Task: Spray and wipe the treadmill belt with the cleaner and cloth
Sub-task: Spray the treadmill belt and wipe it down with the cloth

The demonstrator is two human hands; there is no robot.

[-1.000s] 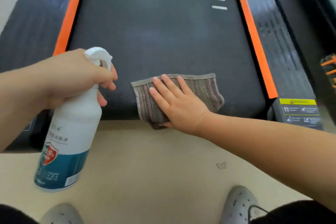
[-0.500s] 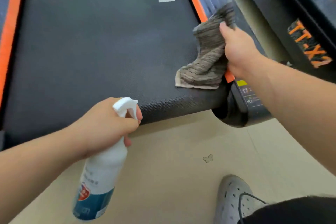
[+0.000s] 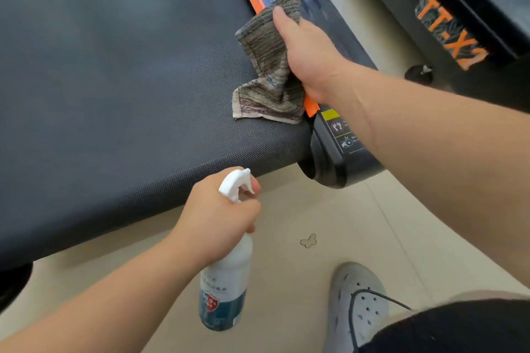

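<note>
A single wide-angle camera sat on the person's head and looked forward and steeply down, so the rear end of the treadmill belt filled the upper left, with the pale floor and one grey shoe along the bottom. It stood close, at arm's length: both forearms ran in from the lower corners, the left grip round the spray bottle near mid-frame and the right grip clutching the cloth above it. The view was tilted, the belt's end edge sloping up to the right, and a second machine crossed the upper right corner.
</note>
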